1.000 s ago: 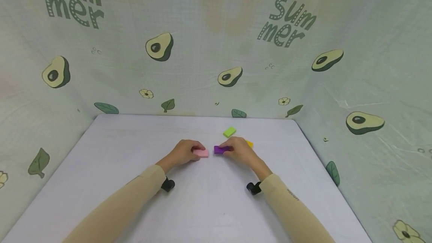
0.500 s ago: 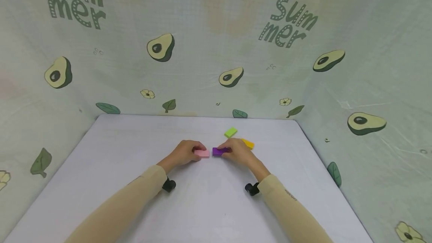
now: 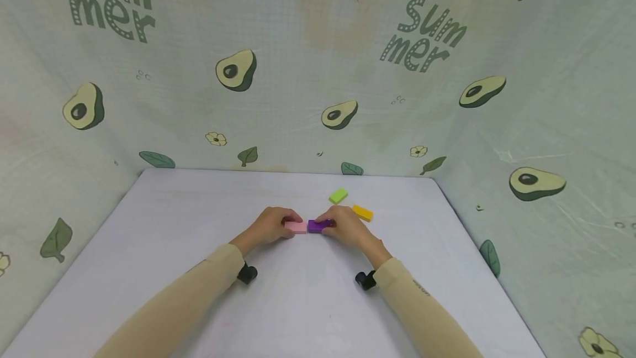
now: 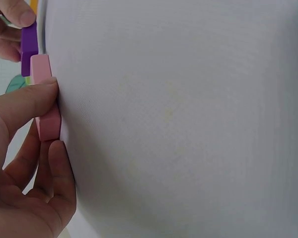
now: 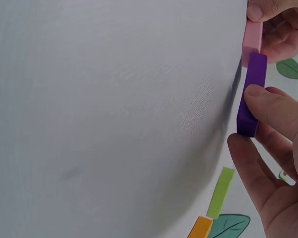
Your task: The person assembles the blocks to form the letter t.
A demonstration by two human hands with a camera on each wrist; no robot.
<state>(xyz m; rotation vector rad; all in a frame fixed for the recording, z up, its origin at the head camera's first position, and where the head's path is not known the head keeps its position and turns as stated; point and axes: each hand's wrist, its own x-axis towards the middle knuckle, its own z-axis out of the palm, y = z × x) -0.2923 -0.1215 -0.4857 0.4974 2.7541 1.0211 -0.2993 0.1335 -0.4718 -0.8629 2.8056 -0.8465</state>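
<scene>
My left hand [image 3: 270,224] pinches a pink rectangular block [image 3: 296,227] between thumb and fingers at the middle of the table. In the left wrist view the thumb presses the near side of the pink block [image 4: 50,124]. My right hand [image 3: 348,228] pinches a purple rectangular block [image 3: 315,226] just right of the pink one. The two blocks stand end to end with a very narrow gap in the head view. In the right wrist view the thumb lies on the side of the purple block [image 5: 257,69]. The fingers partly cover both blocks.
A yellow-orange block [image 3: 362,213] lies behind and right of my right hand. A lime green block [image 3: 338,196] lies farther back. The white table [image 3: 199,198] meets a cloth [image 3: 288,115] printed with avocados and leaves at its back and sides.
My right hand has moved left with the purple block, nearly closing the gap to the pink block. More of the yellow-orange block shows. My left hand has stayed in place.
</scene>
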